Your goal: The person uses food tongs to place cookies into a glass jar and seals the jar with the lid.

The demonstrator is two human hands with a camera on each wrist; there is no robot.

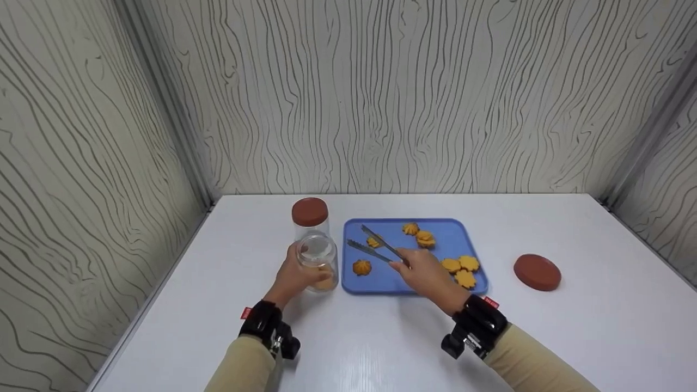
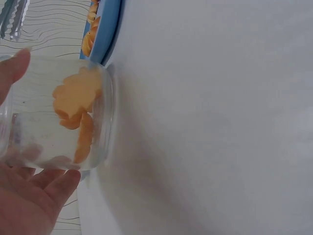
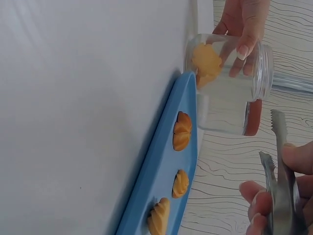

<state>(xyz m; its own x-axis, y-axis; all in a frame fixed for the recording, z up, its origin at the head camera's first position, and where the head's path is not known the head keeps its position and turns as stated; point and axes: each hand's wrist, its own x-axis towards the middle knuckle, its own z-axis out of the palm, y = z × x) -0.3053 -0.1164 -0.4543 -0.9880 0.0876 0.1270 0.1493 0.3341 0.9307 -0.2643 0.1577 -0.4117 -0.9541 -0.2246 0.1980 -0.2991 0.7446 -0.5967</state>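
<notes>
Cookies [image 1: 460, 270] are spread over a blue tray [image 1: 452, 239] in the middle of a white table [image 1: 599, 326]: three bunched near the tray's right front corner, a couple toward the back, one [image 1: 361, 267] by itself at the front left, and one more [image 1: 373, 242] sitting right between the tips of the tongs [image 1: 375, 247]. I can't tell whether the tips are actually touching it.

Right hand [image 1: 427, 275] is curled around the handle end of the tongs, hovering over the tray's front part, with the two arms of the tongs apart and pointing back-left.

Left hand [image 1: 294, 279] is wrapped around an open jar [image 1: 317, 262], thumb on one side and fingers on the other, just left of the tray. From the wrist views the jar's base almost touches the tray edge. A couple of cookies are already lying at the bottom of it.

Right behind it stands a second jar [image 1: 310, 219] with a reddish-brown lid on. Another lid [image 1: 537, 271] of the same colour lies flat on the table, right of the tray and well apart from it.

Both wrists have black camera straps, sleeves are tan.
</notes>
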